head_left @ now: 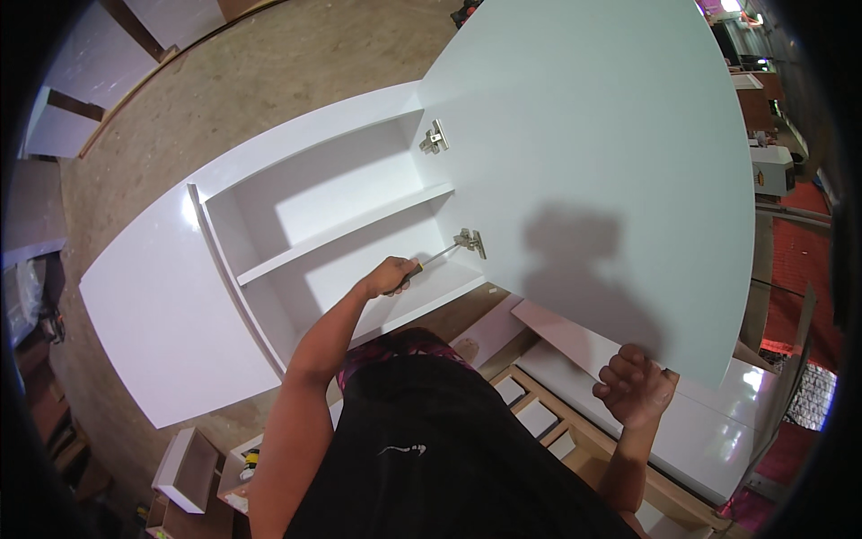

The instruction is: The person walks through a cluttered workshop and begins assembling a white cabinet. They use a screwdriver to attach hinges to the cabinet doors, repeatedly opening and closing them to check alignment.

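My left hand [392,276] is wrapped round the dark, yellow-marked handle of a screwdriver [437,257]. Its shaft runs up and right, and its tip meets the lower metal hinge [468,240]. That hinge joins a white cabinet [346,235] to its large pale door [593,135], which stands open on the right. A second hinge [435,136] sits farther up the same edge. My right hand [636,386] is raised by the door's lower edge, palm side toward me and fingers curled in. Whatever those fingers hold, if anything, is hidden.
A shelf [350,232] divides the open cabinet, and a glossy white panel [171,305] covers its left part. Small box-like drawers [187,472] stand at lower left. A wooden frame [584,440] and white panels [718,413] lie at lower right. More panels [108,63] lie at far left.
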### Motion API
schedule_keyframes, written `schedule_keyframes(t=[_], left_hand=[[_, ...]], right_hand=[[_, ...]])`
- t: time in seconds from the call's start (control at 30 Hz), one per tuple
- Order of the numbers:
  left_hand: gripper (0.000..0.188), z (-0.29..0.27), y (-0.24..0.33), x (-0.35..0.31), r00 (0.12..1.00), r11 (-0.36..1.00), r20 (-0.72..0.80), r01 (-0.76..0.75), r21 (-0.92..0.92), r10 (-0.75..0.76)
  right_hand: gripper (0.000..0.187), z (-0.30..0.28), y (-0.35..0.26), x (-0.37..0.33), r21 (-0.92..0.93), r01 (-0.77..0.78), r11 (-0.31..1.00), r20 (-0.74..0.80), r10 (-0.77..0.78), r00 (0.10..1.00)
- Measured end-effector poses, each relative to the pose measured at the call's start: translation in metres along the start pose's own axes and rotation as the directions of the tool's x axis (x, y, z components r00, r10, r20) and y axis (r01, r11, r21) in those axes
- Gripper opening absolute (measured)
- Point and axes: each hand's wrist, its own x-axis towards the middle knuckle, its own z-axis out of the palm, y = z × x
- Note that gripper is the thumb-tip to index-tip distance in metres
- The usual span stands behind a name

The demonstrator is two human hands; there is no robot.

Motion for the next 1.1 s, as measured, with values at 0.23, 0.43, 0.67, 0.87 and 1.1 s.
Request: schedule_keyframes(t=[0.23,0.43,0.67,0.87,1.1], left_hand=[[0.031,0.000,-0.016,-0.008,0.868,0.869,-0.194,-0.389,0.306,0.456],[0.028,0.015,-0.004,-0.017,0.712,0.630,-0.309,-0.237,0.739,0.631],[0.037,0.007,0.007,-0.015,0.990,0.940,0.139,0.077,-0.332,-0.032],[0.025,0.010,-0.012,-0.013,0.576,0.525,-0.240,-0.400,0.751,0.782],[0.033,0.010,0.012,-0.016,0.988,0.994,-0.129,-0.070,0.087,0.081]], right_hand=[[0.027,0.000,0.003,-0.003,-0.021,0.008,1.000,0.004,-0.008,1.000],[0.022,0.002,0.002,0.000,-0.023,0.001,1.000,0.016,-0.001,1.000],[0.023,0.010,0.009,-0.006,-0.062,0.010,0.998,-0.087,-0.015,0.996],[0.023,0.012,0.009,-0.001,-0.084,-0.006,0.996,-0.038,0.003,0.999],[0.024,0.007,0.007,-0.001,-0.045,-0.003,0.999,0.007,0.003,1.000]])
